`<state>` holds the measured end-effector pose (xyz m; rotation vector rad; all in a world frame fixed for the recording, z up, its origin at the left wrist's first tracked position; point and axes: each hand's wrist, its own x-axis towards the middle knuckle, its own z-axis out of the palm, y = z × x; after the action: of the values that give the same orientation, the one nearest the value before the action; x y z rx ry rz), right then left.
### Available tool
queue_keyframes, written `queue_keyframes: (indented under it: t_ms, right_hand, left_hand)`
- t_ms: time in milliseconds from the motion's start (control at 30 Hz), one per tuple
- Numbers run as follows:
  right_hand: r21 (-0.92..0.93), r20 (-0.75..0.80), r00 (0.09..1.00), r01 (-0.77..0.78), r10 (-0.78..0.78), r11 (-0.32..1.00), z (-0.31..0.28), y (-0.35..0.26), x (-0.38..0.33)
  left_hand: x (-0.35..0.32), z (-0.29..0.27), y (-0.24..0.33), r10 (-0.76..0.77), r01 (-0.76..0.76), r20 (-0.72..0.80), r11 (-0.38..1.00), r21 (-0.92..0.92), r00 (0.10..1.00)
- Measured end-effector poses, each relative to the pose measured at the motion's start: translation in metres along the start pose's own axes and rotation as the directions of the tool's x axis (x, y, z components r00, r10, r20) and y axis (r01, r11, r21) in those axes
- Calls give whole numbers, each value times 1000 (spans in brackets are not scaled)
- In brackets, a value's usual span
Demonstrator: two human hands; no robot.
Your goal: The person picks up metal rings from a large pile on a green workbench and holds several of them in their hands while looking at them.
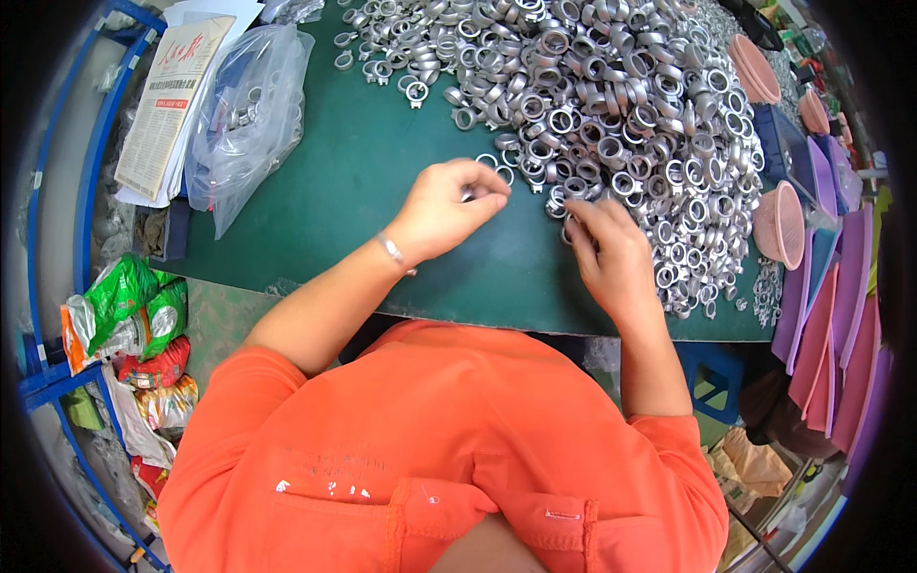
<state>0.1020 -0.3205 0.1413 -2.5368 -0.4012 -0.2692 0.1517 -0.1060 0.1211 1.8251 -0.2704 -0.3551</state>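
Currently | left hand [447, 205] pinching a small ring, mid tabletop [363, 191] | right hand [611, 253] grasping a ring at near edge of ring pile [611, 105] far right | best to pick singly, keeping pinches firm | bag [248, 115] far left

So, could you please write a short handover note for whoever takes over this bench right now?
Left hand: fingers pinched on a small metal ring, above the green mat.
Right hand: at the near edge of the pile of metal rings, fingers curled on one ring there.
A few loose rings lie just beyond the left hand. A clear plastic bag with some rings sits far left, beside a newspaper. Pink baskets stand on the right.
Done: cannot tell how many are sorted.
Left: the big pile.
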Motion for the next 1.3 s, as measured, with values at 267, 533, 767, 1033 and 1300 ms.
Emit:
queue_keyframes:
  t_ms: [267,533,767,1033,1300]
  right_hand:
    - [-475,174,984,67,20,878,-3,-13,23]
    - [-31,119,992,43,-39,999,1,-13,17]
    - [882,438,897,-417,56,-220,15,-12,3]
    - [610,460,888,-324,-10,-723,28,-4,-13]
    - [388,212,962,-243,170,889,-1,-6,-14]
  left_hand:
    - [15,4,-25,371,-345,66,764,545,926]
    - [-22,-3,-21,-141,202,147,761,-616,979]
    - [-27,-8,-27,-2,368,397,381,-848,918]
    - [-31,-12,-18,-11,304,340,474,-827,940]
    - [5,-47,-16,255,-245,-24,949,198,967]
